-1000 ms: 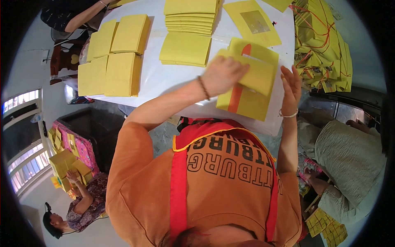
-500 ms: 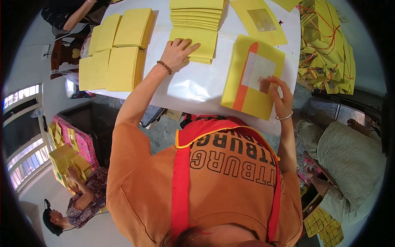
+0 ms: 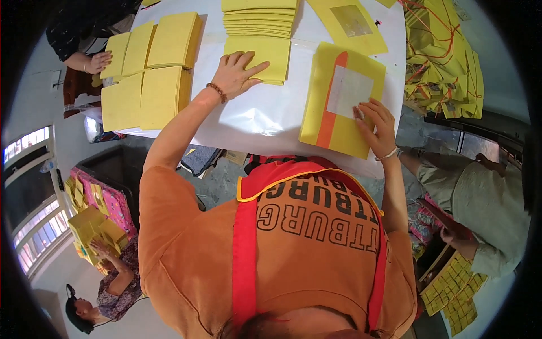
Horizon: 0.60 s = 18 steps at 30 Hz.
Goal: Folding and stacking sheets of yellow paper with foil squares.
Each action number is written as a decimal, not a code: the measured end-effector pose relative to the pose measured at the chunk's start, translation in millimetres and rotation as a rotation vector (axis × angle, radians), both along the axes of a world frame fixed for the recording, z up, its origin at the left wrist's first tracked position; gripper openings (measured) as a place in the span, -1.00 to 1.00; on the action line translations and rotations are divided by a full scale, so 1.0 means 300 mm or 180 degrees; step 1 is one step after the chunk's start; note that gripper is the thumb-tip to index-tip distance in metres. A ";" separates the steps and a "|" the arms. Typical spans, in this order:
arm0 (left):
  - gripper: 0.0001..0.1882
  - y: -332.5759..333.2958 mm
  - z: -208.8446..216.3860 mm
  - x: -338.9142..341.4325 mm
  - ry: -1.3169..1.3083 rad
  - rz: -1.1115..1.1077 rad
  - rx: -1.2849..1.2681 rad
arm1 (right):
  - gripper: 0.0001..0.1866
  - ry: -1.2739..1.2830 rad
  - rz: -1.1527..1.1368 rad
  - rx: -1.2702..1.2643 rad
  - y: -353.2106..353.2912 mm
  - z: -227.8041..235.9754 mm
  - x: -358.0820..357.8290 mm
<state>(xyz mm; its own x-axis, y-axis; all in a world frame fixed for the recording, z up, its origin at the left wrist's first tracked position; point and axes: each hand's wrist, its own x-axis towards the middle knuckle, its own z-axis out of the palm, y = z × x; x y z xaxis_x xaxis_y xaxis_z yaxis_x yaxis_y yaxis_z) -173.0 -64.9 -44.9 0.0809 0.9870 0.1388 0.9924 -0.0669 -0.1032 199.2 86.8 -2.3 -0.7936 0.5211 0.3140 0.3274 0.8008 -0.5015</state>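
My left hand [image 3: 233, 72], fingers spread, presses down on a yellow paper stack [image 3: 265, 56] at the middle of the table. Under my right hand [image 3: 379, 127] is another pile of yellow paper pieces [image 3: 316, 121], slightly tilted. Its top piece carries a pale window panel [image 3: 350, 90] and a long orange strip [image 3: 327, 124] with a rounded upper end. The bent right fingertips touch the panel's lower right corner, with the thumb apart. Just beyond my left hand, several more yellow pieces [image 3: 259, 17] overlap in a fanned row.
Neat yellow stacks [image 3: 169, 39] stand at the table's left, a co-worker's hand [image 3: 99, 62] touching one. A loose windowed yellow piece [image 3: 361, 37] lies far right. Tied yellow bundles [image 3: 446, 68] are heaped beyond the right edge. One person works at lower left, another sits at right.
My right hand has lowered from above the panel to rest at its corner. My left hand remains on its stack. At far left, the co-worker's hand has reached the yellow stacks.
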 end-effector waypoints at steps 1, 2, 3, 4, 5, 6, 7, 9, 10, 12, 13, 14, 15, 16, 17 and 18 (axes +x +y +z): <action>-0.49 0.011 0.030 -0.007 -0.0123 -0.0085 -0.0266 | -0.70 0.0012 0.0037 -0.0112 -0.001 -0.011 0.001; -0.50 0.017 0.044 -0.012 -0.0244 -0.0171 -0.0535 | -0.70 0.0025 0.0071 -0.0227 -0.003 -0.021 0.003; -0.50 0.017 0.042 -0.013 -0.0243 -0.0195 -0.0536 | -0.70 0.0025 0.0047 -0.0227 -0.004 -0.027 0.005; -0.50 0.017 0.034 -0.015 -0.0219 -0.0255 -0.0402 | -0.71 0.0105 0.0066 -0.0273 -0.007 -0.032 0.006; -0.51 0.013 0.027 -0.014 -0.0198 -0.0318 -0.0268 | -0.72 0.0184 0.0083 -0.0319 -0.010 -0.039 0.005; -0.51 0.012 0.017 -0.007 -0.0212 -0.0370 -0.0270 | -0.72 0.0170 0.0030 -0.0318 -0.009 -0.049 0.010; -0.51 0.004 0.009 0.003 -0.0122 -0.0274 -0.0136 | -0.73 0.0271 0.0072 -0.0337 -0.011 -0.063 0.012; -0.52 0.002 0.014 0.028 -0.0051 -0.0237 -0.0008 | -0.73 0.0361 0.0052 -0.0357 -0.011 -0.080 0.014; -0.54 0.006 0.029 0.040 0.0048 -0.0133 -0.0020 | -0.74 0.0397 0.0091 -0.0415 -0.011 -0.087 0.014; -0.56 0.023 0.083 0.079 0.0128 0.0011 -0.0151 | -0.75 0.0437 0.0086 -0.0488 -0.011 -0.100 0.022; -0.56 0.033 0.109 0.108 0.0128 -0.0021 -0.0162 | -0.77 0.0447 0.0099 -0.0520 -0.013 -0.105 0.020; -0.58 0.046 0.129 0.146 -0.0085 -0.0187 -0.0034 | -0.79 0.0457 0.0114 -0.0555 -0.013 -0.109 0.020; -0.61 0.054 0.154 0.196 -0.0295 -0.0341 0.0087 | -0.79 0.0462 0.0095 -0.0573 -0.011 -0.115 0.022; -0.65 0.059 0.189 0.277 -0.0779 -0.0608 0.0245 | -0.80 0.0489 0.0102 -0.0584 -0.008 -0.120 0.026; -0.64 0.058 0.204 0.335 -0.1126 -0.1080 0.0242 | -0.81 0.0523 0.0115 -0.0595 -0.007 -0.122 0.029; -0.60 0.051 0.198 0.392 -0.1537 -0.1312 0.0032 | -0.81 0.0527 0.0111 -0.0611 -0.007 -0.124 0.027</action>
<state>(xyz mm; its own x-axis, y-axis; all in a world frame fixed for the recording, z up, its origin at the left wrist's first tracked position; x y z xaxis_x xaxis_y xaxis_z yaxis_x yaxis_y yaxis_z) -55.3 -49.5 14.4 0.3800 0.8865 0.2639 0.8202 -0.4549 0.3470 207.3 84.7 -39.4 -0.7583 0.5568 0.3391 0.2020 0.6951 -0.6899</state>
